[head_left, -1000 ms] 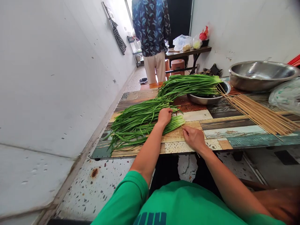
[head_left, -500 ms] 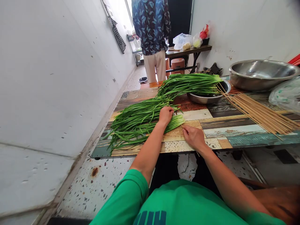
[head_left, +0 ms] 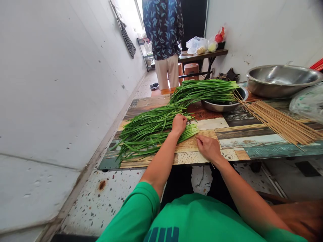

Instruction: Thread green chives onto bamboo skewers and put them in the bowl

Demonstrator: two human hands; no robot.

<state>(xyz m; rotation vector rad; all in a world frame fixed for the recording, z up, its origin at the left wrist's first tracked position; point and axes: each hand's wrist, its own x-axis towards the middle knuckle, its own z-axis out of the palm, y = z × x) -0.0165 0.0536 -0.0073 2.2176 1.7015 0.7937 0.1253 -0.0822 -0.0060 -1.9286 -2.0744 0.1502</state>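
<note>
Long garlic chives (head_left: 148,126) lie across the table, their pale stem ends (head_left: 192,129) pointing right. My left hand (head_left: 179,124) is closed among the stems, its fingertips mostly hidden behind the knuckles. Just right of the cut ends, my right hand (head_left: 208,147) is closed around a thin bamboo skewer (head_left: 213,165); its back end sticks out below the palm and its tip side is by the stems. More chives (head_left: 204,89) rest over a metal bowl (head_left: 222,107) farther back. Loose bamboo skewers (head_left: 281,121) are spread to the right.
A large steel basin (head_left: 282,84) and a clear plastic bag (head_left: 306,102) stand at the right of the patchwork-patterned table (head_left: 262,153). A white wall (head_left: 50,84) runs along the left. Beyond the table, a person (head_left: 163,37) stands facing away by another table (head_left: 217,52) with bags.
Almost nothing differs. Both hands stay in place at the chive stems, with at most a very slight shift of the left hand.
</note>
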